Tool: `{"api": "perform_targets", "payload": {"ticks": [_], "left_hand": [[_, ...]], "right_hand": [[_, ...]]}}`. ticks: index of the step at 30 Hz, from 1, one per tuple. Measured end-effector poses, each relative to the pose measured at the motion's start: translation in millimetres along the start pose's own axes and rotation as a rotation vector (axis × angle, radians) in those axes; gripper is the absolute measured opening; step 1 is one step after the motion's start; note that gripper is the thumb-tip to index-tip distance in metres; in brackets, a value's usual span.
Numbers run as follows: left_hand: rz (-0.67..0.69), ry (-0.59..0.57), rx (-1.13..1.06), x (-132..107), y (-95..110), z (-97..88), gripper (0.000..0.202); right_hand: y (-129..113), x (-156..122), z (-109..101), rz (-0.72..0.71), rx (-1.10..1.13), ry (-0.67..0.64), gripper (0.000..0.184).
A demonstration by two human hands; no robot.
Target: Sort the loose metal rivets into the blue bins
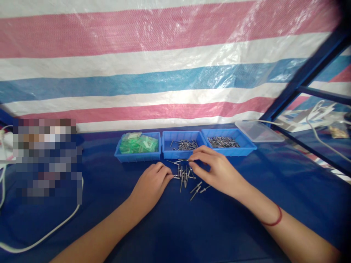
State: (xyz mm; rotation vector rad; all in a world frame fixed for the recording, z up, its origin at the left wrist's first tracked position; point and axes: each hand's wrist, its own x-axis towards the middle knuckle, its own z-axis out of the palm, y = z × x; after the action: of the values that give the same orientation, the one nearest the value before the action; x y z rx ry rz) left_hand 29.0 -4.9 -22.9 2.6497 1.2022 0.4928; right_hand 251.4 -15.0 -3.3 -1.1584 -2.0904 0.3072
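A loose pile of silver blind rivets (182, 176) lies on the blue tabletop between my hands. My left hand (153, 182) rests at the pile's left side, its thumb and fingers pinched on one rivet. Over the pile's right side, my right hand (214, 166) pinches the end of another rivet (183, 160) between thumb and forefinger, close to the middle bin's front wall. A few more rivets (196, 190) lie apart, below my right hand.
Three blue bins stand in a row behind: the left bin (137, 157) holds green packets, the middle bin (175, 155) and right bin (233, 152) hold rivets. A clear plastic lid (259, 132) lies right of them. A white cable (63, 223) curves at left.
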Motion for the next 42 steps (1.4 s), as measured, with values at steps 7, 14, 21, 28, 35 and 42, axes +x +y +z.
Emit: {"api": "perform_targets", "payload": {"ticks": [7,14,21,28,35,42], "left_hand": [[0.032,0.121,-0.220,-2,8,-5.9,0.017],[-0.184,0.277,-0.620,-2,14,-0.8,0.019],[-0.279,0.194,-0.731,-1,13,1.6,0.014],[-0.279,0.197,-0.732,-1,14,0.2,0.014],[-0.215,0.212,-0.691,-1,14,-0.8,0.009],[-0.142,0.224,-0.619,0,15,-6.4,0.007]], "right_hand": [[-5,-4,21,-0.115,-0.015,-0.212,0.016],[-12,-5,23,-0.072,0.199,-0.112,0.011],[-16,-5,23,-0.019,0.253,-0.086,0.009],[-17,-5,23,-0.009,0.301,-0.118,0.013],[-19,-3,21,0.031,0.329,-0.071,0.011],[-18,-5,20,0.069,0.315,0.017,0.007]]}}
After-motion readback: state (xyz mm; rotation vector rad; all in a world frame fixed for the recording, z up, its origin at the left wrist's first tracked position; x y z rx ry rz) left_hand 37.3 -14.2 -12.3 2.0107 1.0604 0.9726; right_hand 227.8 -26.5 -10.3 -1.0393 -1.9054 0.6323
